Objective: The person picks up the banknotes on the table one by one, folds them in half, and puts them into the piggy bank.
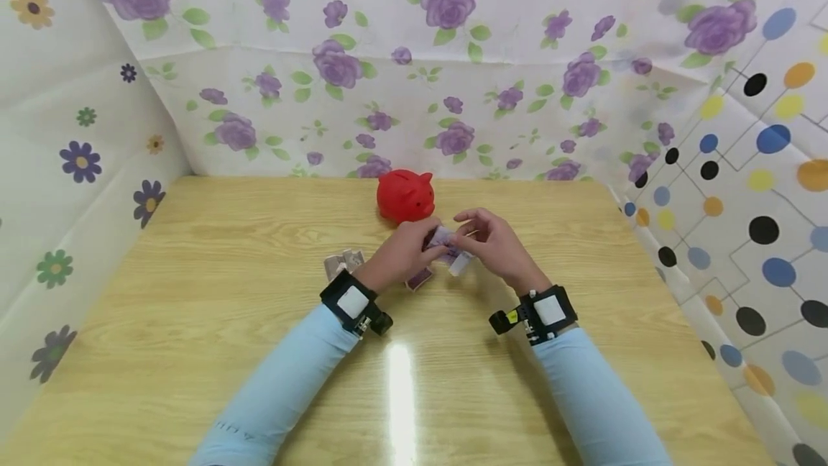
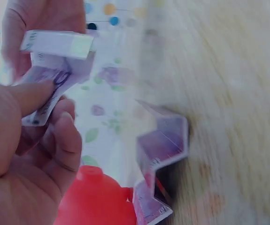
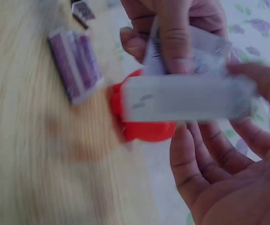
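Observation:
My left hand pinches a folded purple-and-white banknote, thumb on its printed face. One pale strip of the note stands bent away from the rest. At that strip is my right hand, its thumb touching the note and its fingers loosely curved and spread around it. Just behind the hands sits a red piggy bank, snout to the right. Below the left hand lies another creased purple banknote, showing as a zigzag fold in the left wrist view. Paler folded banknotes lie left of it.
The wooden table spreads around the hands. Behind it hangs a purple-flowered sheet, with a dotted sheet along the right side. Each wrist wears a strapped camera, the left camera close above the table.

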